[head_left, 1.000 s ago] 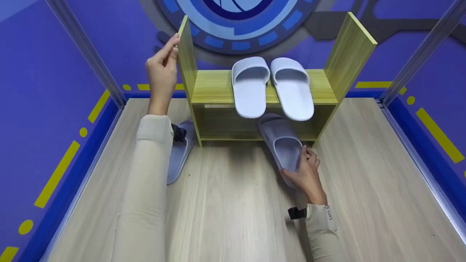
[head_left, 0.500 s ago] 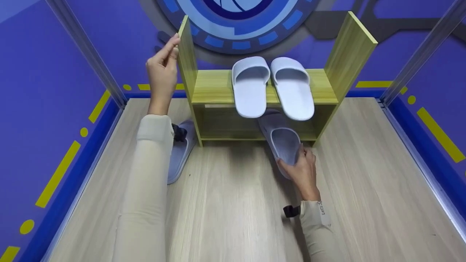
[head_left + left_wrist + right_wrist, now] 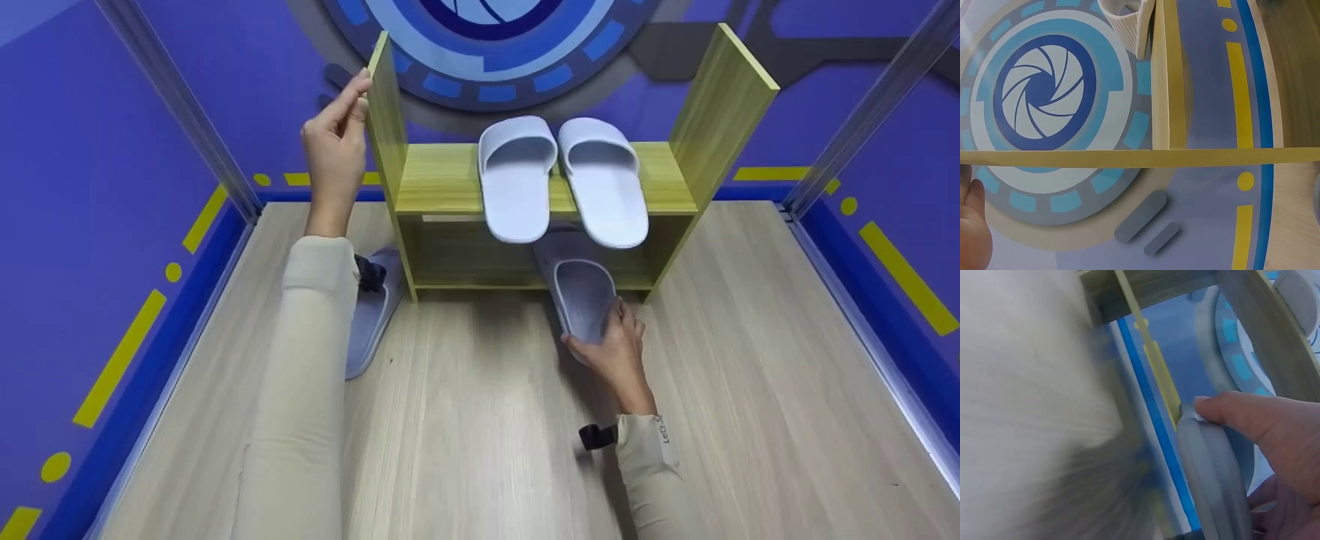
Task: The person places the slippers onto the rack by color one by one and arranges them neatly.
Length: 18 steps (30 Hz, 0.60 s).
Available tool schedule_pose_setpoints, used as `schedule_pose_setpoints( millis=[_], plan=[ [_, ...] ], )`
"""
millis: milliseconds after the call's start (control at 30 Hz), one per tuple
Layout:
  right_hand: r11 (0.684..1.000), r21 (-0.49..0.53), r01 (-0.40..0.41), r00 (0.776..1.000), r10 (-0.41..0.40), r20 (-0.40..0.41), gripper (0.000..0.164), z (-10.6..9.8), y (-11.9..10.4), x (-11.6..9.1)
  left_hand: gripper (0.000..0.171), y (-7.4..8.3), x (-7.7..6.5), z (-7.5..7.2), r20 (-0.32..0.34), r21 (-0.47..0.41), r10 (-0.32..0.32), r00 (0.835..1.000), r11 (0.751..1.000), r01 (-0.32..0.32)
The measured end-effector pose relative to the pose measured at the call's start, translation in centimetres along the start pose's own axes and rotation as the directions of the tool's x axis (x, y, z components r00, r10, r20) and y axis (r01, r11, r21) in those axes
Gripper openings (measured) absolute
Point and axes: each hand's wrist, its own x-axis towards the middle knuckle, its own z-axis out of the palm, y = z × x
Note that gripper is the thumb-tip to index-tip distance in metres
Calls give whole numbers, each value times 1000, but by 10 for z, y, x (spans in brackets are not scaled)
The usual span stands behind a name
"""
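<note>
My left hand (image 3: 335, 154) holds the front edge of the left side panel (image 3: 386, 120) of a small wooden shoe rack, fingertips at the edge. In the left wrist view, the thumb (image 3: 976, 202) shows beside that board. My right hand (image 3: 615, 352) grips a grey slipper (image 3: 586, 289) near its heel, thumb on one side and fingers on the other. The toe of this slipper is inside the lower compartment, partly hidden under the upper shelf. In the right wrist view, the thumb (image 3: 1235, 410) presses on the slipper's rim.
Two white slippers (image 3: 516, 187) stand side by side on the upper shelf (image 3: 439, 180), heels jutting over its front. Another grey slipper (image 3: 367, 330) lies on the floor left of the rack, partly covered by the left sleeve. Blue walls (image 3: 105, 225) enclose the wooden floor (image 3: 480, 450).
My right hand has pushed the grey slipper forward and slightly left, farther into the lower compartment. The left hand, the rack and the white slippers have stayed in place.
</note>
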Motion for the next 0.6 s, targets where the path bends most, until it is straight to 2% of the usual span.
schedule_pose_setpoints(
  millis=[100,167,400,600],
  plan=[
    [999,31,-12,999,11,50,107,-1,-1,-2,30,14,-4,0,4,2,-17,1000,1000,17],
    [999,46,-20,997,17,74,108,-2,-2,-2,29,18,-5,-1,0,3,-20,1000,1000,20],
    [993,94,-74,985,58,163,114,-5,-4,1,29,20,-6,-1,1,3,-10,1000,1000,10],
    [988,123,-91,986,72,152,111,-5,-5,4,29,18,-6,-1,-3,4,-4,1000,1000,5]
  ],
)
